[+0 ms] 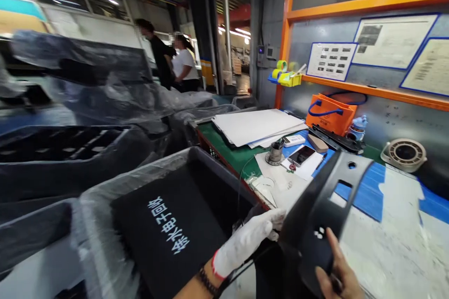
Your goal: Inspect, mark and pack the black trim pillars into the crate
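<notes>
By one table (226, 150), one bare hand (342, 272) grips one black panel (310, 212), one gloved hand's (243, 240) grip unclear.

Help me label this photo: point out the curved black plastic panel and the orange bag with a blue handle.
Curved black plastic panel (315, 208), head view: middle of its face.
Orange bag with a blue handle (333, 120), head view: front side.

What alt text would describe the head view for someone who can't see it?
A bare right hand holds a curved dark panel with cutouts, a white-gloved left hand at its edge, by a cluttered workbench. Nearby, a plastic-lined bin holds a black sheet with white characters; two people are beyond.
</notes>
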Tool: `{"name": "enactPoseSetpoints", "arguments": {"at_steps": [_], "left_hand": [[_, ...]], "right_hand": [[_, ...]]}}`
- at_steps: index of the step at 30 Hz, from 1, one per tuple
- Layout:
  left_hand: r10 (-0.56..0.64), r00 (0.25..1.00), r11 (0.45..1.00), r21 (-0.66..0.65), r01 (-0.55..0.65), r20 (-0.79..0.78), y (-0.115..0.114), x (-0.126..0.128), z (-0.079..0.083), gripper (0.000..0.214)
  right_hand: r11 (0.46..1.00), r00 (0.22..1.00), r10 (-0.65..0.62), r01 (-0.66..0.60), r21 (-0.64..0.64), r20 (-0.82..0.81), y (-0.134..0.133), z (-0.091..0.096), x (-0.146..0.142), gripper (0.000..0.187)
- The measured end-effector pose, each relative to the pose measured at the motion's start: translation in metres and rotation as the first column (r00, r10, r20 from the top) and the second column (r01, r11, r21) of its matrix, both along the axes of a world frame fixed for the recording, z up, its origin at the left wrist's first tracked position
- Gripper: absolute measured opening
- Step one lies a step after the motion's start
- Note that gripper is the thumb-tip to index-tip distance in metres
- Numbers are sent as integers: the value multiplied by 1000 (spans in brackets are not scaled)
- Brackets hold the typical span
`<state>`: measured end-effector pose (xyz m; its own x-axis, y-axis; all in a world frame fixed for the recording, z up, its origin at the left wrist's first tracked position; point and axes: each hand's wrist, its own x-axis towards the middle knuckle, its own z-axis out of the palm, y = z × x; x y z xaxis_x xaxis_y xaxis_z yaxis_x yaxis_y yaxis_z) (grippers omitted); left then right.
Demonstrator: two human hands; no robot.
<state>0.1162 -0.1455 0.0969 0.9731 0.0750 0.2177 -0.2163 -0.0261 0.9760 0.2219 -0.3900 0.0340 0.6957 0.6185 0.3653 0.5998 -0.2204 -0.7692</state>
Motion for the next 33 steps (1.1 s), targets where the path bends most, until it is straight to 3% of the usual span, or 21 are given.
{"name": "enactPoseSetpoints", "arguments": {"at_steps": [4,9,12,15,18,26,33], "left_hand": [[-74,997,997,-4,74,-2,-1,-17,2,68],[-35,984,998,-56,26,-173,2,-32,-26,71],[-87,964,991,-124,57,-252,1,-36,-35,58],[-81,947,992,-120,45,-312,-1,-39,-35,48],[-69,940,989,-147,20,-334,-4,-41,-36,46],[-73,941,985,-171,16,-330,-7,-44,-40,49],[-117,928,990,-112,82,-353,-7,-43,-24,47]], "right_hand": [[989,992,103,-110,-95,-72,7,-15,-27,52],[959,970,239,-242,-145,-38,-1,-32,-35,51],[929,948,310,-318,-189,-68,-3,-43,-37,61],[955,960,260,-272,-121,-103,2,-51,-40,72],[977,969,204,-210,-28,-141,9,-53,-42,68],[988,975,147,-152,-18,-169,13,-61,-38,59],[995,988,16,-31,-95,-156,7,-71,-34,63]]}}
